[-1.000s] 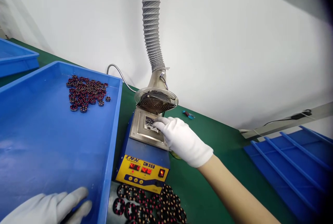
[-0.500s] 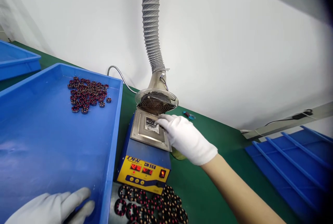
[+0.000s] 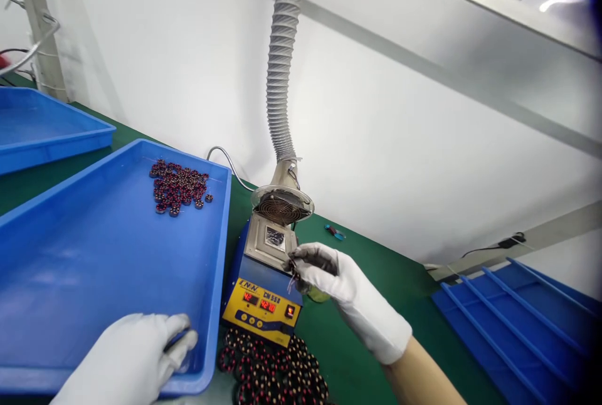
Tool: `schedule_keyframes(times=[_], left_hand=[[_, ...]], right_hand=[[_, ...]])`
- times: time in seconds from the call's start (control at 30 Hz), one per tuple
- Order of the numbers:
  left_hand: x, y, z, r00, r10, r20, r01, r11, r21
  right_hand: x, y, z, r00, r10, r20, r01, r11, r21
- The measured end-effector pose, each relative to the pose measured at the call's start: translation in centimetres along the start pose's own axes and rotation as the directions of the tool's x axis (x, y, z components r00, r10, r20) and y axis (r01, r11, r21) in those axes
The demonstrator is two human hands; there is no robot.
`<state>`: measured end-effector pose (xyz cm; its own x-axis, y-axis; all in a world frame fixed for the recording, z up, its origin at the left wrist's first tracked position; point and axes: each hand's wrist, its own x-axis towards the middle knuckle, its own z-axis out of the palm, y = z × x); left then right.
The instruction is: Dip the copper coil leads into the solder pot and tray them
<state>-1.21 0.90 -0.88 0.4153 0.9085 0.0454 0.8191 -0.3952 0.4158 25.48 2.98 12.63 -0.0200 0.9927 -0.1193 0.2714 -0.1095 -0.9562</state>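
Observation:
My right hand [image 3: 333, 273], in a white glove with stained fingertips, pinches a small dark coil [image 3: 293, 268] with thin wire ends hanging down. It is beside the front right edge of a solder pot [image 3: 263, 276], whose square well [image 3: 275, 237] holds shiny, dark-flecked metal. My gloved left hand [image 3: 141, 348] hovers over the near right corner of a blue tray [image 3: 117, 254]; thumb and forefinger are apart, and I see nothing between them. A heap of small wound ring coils [image 3: 181, 185] lies at the tray's far end. Larger-looking ring coils [image 3: 273, 367] are piled before the pot.
A round extractor hood [image 3: 282, 204] on a ribbed hose [image 3: 281, 79] hangs behind the pot. Small cutters [image 3: 335, 232] lie on the green table [image 3: 376, 279]. Another blue tray [image 3: 51, 135] is at left, and blue ribbed trays [image 3: 512, 323] are at right.
My right hand has drawn back from above the solder well toward the front right, and the coil now shows in its fingers. My left hand has moved right and the view has tilted up.

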Motion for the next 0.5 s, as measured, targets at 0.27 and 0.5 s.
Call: schedule_keyframes(times=[0.27,0.5], left_hand=[[0.0,1.4,-2.3,0.998,0.059,0.031,-0.059,0.998,0.005],[-0.4,1.3,-2.6,0.996,0.09,0.013,-0.089,0.994,-0.063]], right_hand=[[-1.3,0.2,5.7,0.99,0.015,0.142,-0.063,0.938,0.342],[4.5,5.4,14.9,0.975,-0.097,0.198,0.104,0.994,-0.026]])
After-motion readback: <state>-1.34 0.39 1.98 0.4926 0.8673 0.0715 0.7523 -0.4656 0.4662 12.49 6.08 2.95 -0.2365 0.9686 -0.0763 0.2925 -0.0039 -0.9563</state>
